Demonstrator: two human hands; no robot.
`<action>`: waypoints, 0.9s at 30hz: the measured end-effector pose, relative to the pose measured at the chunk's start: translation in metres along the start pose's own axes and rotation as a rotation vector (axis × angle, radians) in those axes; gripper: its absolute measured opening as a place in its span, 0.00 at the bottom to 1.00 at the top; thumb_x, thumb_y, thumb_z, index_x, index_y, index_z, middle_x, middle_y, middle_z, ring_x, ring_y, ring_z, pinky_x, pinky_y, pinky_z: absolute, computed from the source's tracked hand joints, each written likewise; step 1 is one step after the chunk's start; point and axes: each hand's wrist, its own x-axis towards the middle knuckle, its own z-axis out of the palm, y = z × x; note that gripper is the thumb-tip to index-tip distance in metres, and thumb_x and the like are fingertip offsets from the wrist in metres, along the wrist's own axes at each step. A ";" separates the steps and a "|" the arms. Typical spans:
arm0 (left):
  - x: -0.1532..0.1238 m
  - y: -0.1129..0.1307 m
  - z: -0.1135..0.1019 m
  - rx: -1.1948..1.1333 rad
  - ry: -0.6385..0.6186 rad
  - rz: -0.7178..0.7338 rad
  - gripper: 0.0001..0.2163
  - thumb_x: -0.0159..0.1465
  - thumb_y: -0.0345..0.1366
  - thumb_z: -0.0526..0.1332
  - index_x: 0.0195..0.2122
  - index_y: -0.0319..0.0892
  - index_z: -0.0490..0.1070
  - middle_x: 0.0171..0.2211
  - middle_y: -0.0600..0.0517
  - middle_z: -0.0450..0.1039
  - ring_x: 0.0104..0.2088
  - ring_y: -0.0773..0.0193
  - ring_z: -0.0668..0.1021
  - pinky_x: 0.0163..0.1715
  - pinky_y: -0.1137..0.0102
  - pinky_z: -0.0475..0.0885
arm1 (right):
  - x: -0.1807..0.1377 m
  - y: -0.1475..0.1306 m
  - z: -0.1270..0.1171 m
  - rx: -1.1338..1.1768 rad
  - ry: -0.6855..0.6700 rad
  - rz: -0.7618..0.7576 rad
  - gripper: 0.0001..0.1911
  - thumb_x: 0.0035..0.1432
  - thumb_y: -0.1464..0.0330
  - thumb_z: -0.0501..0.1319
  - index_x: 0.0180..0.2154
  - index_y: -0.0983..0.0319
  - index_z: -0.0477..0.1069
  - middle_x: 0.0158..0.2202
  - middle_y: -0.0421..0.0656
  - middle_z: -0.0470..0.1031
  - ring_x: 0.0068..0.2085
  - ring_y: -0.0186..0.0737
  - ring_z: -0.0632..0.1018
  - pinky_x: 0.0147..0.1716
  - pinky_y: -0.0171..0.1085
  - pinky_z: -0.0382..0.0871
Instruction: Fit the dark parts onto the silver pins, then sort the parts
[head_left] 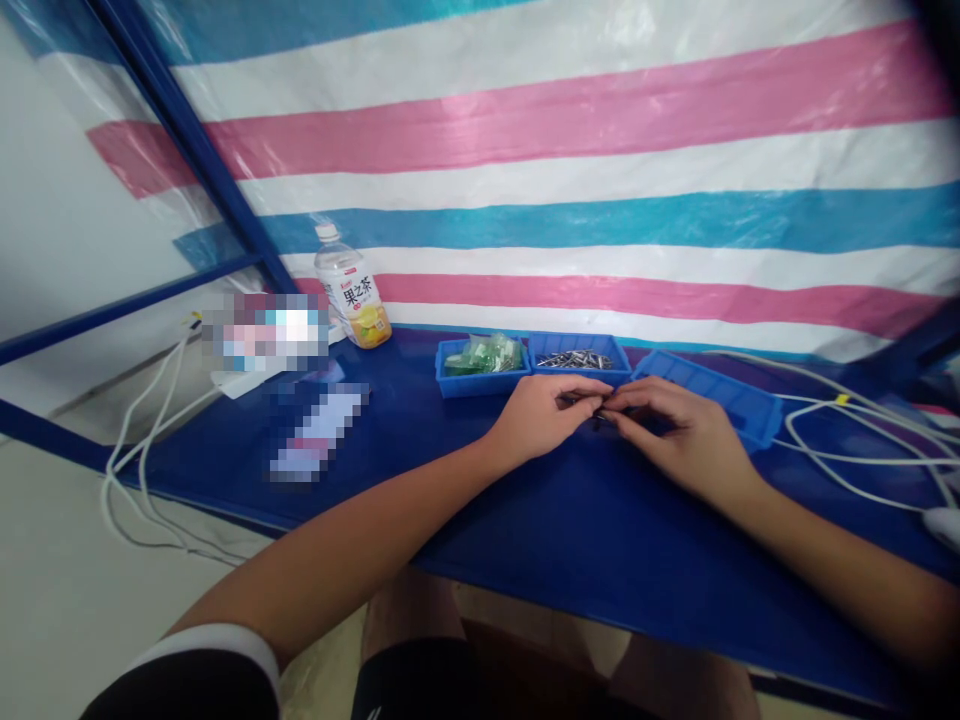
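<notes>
My left hand point(538, 418) and my right hand point(684, 432) meet above the blue table, fingertips pinched close together. A small dark metal piece point(598, 421) shows between them; its exact kind is too small to make out, and the fingers hide part of it. Just behind the hands stands a blue bin of small shiny metal parts point(574, 360). To its left, another blue bin point(480, 384) holds green, clear-looking plastic pieces point(491, 354). A third blue bin point(750, 405) sits at an angle behind my right hand, which partly covers it.
A drink bottle point(354, 290) stands at the back left, near blurred-out items point(319, 435). White cables point(847, 460) loop across the right side, and more cables point(142, 450) hang at the left edge. Blue frame bars point(187, 150) and a striped sheet point(525, 130) bound the table point(525, 530).
</notes>
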 end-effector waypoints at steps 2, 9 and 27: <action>0.001 -0.002 -0.001 -0.031 0.025 -0.026 0.09 0.68 0.32 0.67 0.48 0.42 0.84 0.47 0.45 0.87 0.46 0.58 0.87 0.53 0.59 0.83 | -0.002 -0.001 0.001 0.026 -0.023 0.023 0.06 0.70 0.62 0.66 0.45 0.53 0.82 0.47 0.45 0.85 0.45 0.50 0.85 0.42 0.48 0.81; 0.003 -0.003 0.003 -0.223 0.142 -0.129 0.09 0.64 0.32 0.72 0.38 0.39 0.72 0.41 0.47 0.82 0.39 0.60 0.87 0.43 0.64 0.83 | -0.005 0.000 0.003 0.094 0.027 0.215 0.10 0.69 0.58 0.67 0.46 0.55 0.81 0.44 0.45 0.85 0.40 0.47 0.85 0.40 0.46 0.82; 0.001 -0.003 0.001 -0.208 0.049 -0.070 0.09 0.63 0.30 0.73 0.40 0.39 0.74 0.41 0.45 0.85 0.40 0.62 0.86 0.47 0.62 0.81 | -0.005 0.005 0.003 0.097 -0.014 0.236 0.10 0.67 0.57 0.68 0.44 0.56 0.81 0.42 0.44 0.85 0.38 0.46 0.85 0.36 0.43 0.78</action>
